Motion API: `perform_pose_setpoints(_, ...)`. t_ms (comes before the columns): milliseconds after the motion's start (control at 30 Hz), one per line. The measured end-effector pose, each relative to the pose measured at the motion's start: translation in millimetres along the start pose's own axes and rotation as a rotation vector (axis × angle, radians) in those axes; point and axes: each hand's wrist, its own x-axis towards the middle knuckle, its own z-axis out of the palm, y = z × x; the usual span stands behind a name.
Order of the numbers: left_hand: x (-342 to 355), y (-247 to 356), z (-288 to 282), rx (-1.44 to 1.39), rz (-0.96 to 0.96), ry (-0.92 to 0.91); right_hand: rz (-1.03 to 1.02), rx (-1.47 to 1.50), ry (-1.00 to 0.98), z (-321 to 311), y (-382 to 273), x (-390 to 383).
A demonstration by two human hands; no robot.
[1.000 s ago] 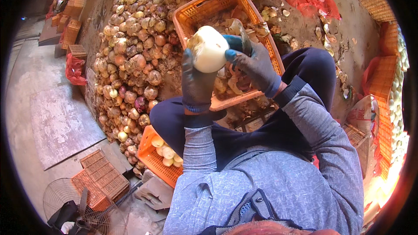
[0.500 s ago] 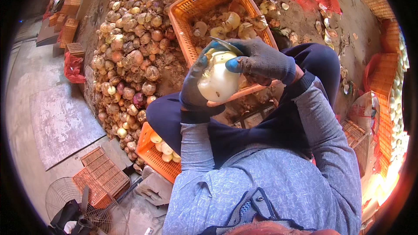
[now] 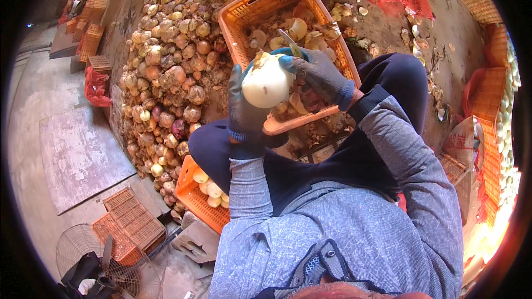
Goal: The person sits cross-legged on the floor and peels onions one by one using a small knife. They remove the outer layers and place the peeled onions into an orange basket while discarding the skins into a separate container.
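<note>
A large white peeled onion sits in my left hand, which is gloved and wrapped around its left and far side. Some yellowish skin clings to the onion's top. My right hand, also gloved, grips a small knife with its blade pointing up and away to the left. The right thumb, blue-tipped, rests at the onion's right side. Both hands are above an orange crate holding onion skins and scraps. The fingers behind the onion are partly hidden.
A big heap of unpeeled onions covers the floor to the left. Near my left knee, a smaller orange crate holds peeled onions. A wire fan stands at lower left. Skins lie scattered at right, by stacked orange crates.
Both hands and the onion have shifted slightly left and away from me. The knife blade has lifted off the onion's top and now points up and away.
</note>
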Motion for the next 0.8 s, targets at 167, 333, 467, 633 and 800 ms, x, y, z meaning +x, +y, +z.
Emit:
perform_pose_setpoints(167,-16,-14,-6,-0.043,0.002,-0.048,-0.103,-0.099,-0.029,4,0,1)
perform_pose_setpoints(333,-22,-27,-4,0.064,-0.082,0.011,-0.089,-0.207,-0.076,-2,-7,-5)
perform_pose_setpoints(467,-21,-28,5,0.175,-0.056,-0.009,-0.030,-0.171,-0.037,-4,-8,-4)
perform_pose_setpoints(633,-17,-26,5,0.298,-0.006,-0.029,-0.042,-0.216,0.000,5,-21,-7)
perform_pose_setpoints(800,-14,-26,5,0.439,0.043,-0.030,0.002,-0.171,0.031,2,-16,-4)
